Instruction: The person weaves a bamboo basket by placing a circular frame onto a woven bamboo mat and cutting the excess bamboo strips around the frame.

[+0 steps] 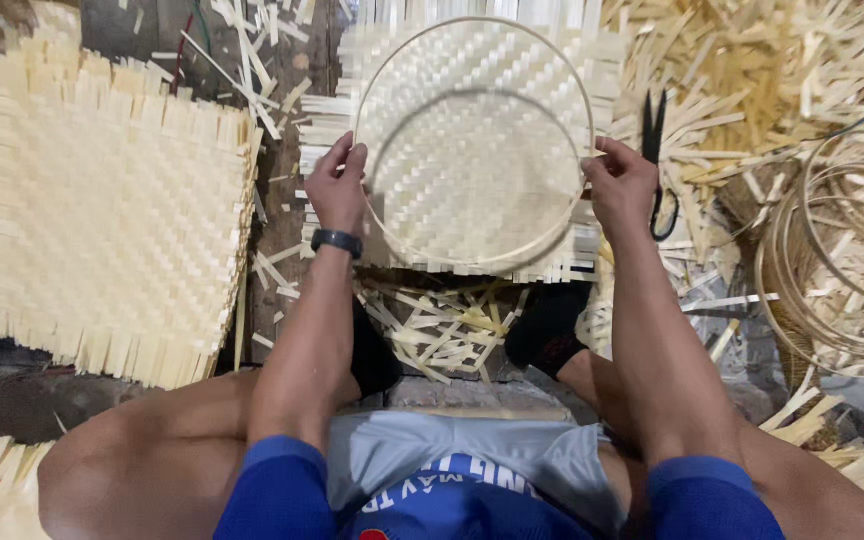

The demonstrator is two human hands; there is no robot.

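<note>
The person is sitting low and looking down at a square woven bamboo mat (472,150), which is serving as the landmark here, lying straight ahead of the knees. On top of that mat a thin bamboo hoop (472,30) is lying or being held, its round outline almost filling the mat's width, so it has no long axis to speak of. The left hand (337,185), wearing a dark wristband (337,242), is closing its fingers on the hoop's left side at the mat's left edge; the right hand (620,185) is pinching the hoop's right side at the mat's right edge. Both hands are sitting at much the same height and equally near, with the hoop spanning the gap between them. Just right of the mat, black scissors (657,160) are lying among loose bamboo strips (742,60). Further right of the mat a stack of spare hoops (842,260) is resting. Left of the mat a larger woven sheet (92,210) is spreading over the floor
</note>
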